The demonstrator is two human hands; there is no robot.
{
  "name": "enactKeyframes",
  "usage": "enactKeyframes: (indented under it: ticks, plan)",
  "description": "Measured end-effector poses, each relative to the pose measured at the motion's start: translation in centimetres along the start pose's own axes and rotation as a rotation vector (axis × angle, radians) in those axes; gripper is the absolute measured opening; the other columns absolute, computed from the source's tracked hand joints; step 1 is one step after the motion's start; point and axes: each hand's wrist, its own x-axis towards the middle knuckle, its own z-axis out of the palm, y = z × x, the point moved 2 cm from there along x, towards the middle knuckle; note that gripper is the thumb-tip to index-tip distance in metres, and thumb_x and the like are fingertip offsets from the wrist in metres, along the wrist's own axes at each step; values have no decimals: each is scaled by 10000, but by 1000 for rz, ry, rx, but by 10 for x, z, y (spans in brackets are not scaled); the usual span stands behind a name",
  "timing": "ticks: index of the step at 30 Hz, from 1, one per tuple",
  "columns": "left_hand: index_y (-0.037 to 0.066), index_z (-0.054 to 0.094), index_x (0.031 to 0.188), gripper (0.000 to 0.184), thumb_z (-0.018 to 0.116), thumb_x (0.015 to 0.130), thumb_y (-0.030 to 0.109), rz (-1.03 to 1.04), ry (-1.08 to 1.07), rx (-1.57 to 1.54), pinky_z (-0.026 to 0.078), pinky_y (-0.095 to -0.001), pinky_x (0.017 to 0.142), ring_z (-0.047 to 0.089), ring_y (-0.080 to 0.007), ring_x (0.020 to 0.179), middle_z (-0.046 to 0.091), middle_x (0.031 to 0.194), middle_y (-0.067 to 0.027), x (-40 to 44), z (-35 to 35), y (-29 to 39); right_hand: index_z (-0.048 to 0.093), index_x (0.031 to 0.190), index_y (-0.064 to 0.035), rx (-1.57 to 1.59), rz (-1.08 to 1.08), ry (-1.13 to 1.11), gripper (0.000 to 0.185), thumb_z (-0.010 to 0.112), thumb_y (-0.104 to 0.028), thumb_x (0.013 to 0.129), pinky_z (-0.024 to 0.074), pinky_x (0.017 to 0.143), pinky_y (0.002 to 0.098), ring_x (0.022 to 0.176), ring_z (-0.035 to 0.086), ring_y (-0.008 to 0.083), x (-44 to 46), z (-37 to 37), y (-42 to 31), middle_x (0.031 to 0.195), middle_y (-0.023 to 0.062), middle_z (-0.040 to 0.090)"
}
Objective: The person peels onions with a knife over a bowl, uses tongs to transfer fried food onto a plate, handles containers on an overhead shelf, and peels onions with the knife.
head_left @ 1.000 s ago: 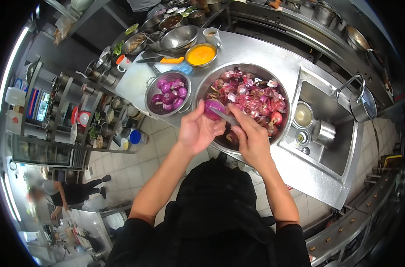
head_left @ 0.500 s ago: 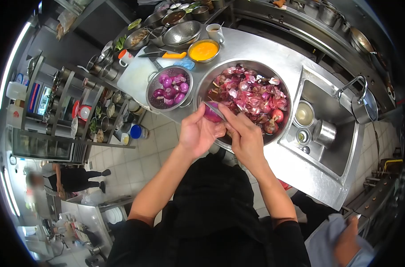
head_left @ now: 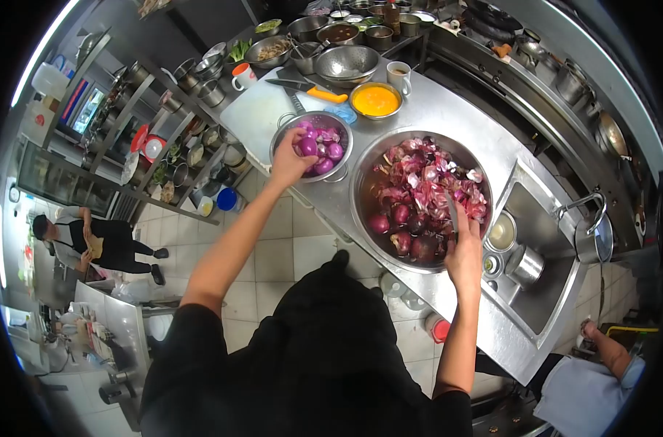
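Note:
My left hand (head_left: 291, 159) is at the near-left rim of a metal colander (head_left: 348, 155), its fingers curled round a peeled red onion (head_left: 307, 147). Several other peeled onions (head_left: 334, 151) lie in the colander, smooth and bright purple. Over the right part of a wide steel bowl (head_left: 359, 211), my right hand (head_left: 463, 251) grips a small knife (head_left: 452, 211), its blade pointing away from me. Loose onion skins (head_left: 425, 169) heap up in the bowl, with unpeeled red onions (head_left: 401, 213) in dark liquid along its near side.
Behind the colander lie a yellow-handled knife (head_left: 326, 95), a white cutting board (head_left: 255, 109) and a bowl of orange liquid (head_left: 376, 100). A sink (head_left: 541, 298) with pots adjoins the big bowl on the right. One person (head_left: 102, 244) stands at far left, another (head_left: 590, 390) at lower right.
My hands have parted from above the big bowl's near-left rim. The left carried the onion to the colander; the right moved rightward over the bowl with the knife. The view has shifted.

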Motion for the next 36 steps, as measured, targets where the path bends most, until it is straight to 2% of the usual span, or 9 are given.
enactKeyframes:
  ticks: [6, 9, 16, 21, 23, 25, 27, 30, 36]
  plan:
    - [31, 504, 1203, 584, 742, 671, 10, 68, 60, 214, 492, -318, 815, 618, -231, 927, 596, 1095, -133, 41, -25, -32, 457, 1326, -62, -3, -38, 190, 612, 589, 98, 750, 457, 865, 452, 1008, 590, 433, 3, 3, -23, 1087, 272, 604]
    - [7, 553, 1126, 391, 650, 751, -42, -180, -79, -203, 511, -286, 700, 633, -182, 790, 634, 1027, -124, 34, -50, -42, 475, 1318, -57, 106, -4, 99, 617, 568, 119, 734, 467, 868, 417, 1052, 597, 402, 13, 18, -76, 1125, 270, 600]
    - [-18, 645, 838, 112, 568, 880, 51, -35, -65, -18, 498, -301, 681, 619, -154, 718, 669, 773, -116, -7, -177, -125, 543, 1192, 33, -94, -276, 11, 414, 557, 23, 778, 476, 794, 464, 882, 598, 435, 112, 182, -192, 938, 287, 613]
    - [24, 602, 1172, 432, 524, 941, 381, -533, -290, -20, 458, -367, 898, 618, -242, 1030, 653, 1098, -170, -151, -263, -280, 493, 1281, -36, -463, -199, 135, 550, 632, -36, 749, 427, 904, 461, 1100, 486, 376, 159, 294, -208, 1251, 184, 483]
    - [23, 574, 1229, 481, 480, 956, 408, -798, -171, -267, 410, -373, 980, 547, -222, 1154, 603, 1213, -161, -263, -265, -375, 582, 1155, -13, -428, -397, 343, 419, 641, -34, 741, 409, 904, 487, 1064, 482, 425, 141, 293, -262, 1187, 218, 512]
    - [30, 596, 1192, 437, 457, 963, 375, -1126, -18, -318, 435, -357, 933, 568, -221, 1092, 618, 1172, -132, -331, -280, -364, 629, 913, 12, -292, -562, 262, 181, 588, 12, 736, 432, 860, 478, 955, 546, 405, 95, 318, -309, 994, 230, 592]
    - [37, 596, 1187, 409, 462, 953, 345, -1313, -48, -253, 444, -368, 904, 578, -236, 1048, 622, 1128, -137, -370, -297, -361, 610, 1063, 5, -135, -395, -552, 297, 609, -128, 797, 461, 896, 413, 1055, 569, 354, 52, 354, -335, 1083, 210, 607]
    - [48, 595, 1178, 371, 470, 937, 301, -1472, -122, -148, 458, -383, 859, 593, -260, 982, 627, 1063, -145, -389, -329, -358, 535, 1275, -49, -134, -239, -603, 540, 489, -463, 932, 406, 1010, 408, 1188, 511, 357, -28, 476, -172, 1265, 221, 542]
    - [70, 593, 1161, 311, 485, 907, 213, -1494, -284, 72, 484, -414, 770, 623, -307, 850, 637, 933, -160, -340, -384, -377, 592, 1228, -112, -166, -111, -1549, 427, 406, -412, 988, 474, 839, 391, 918, 641, 290, 98, 400, -337, 1010, 136, 679]
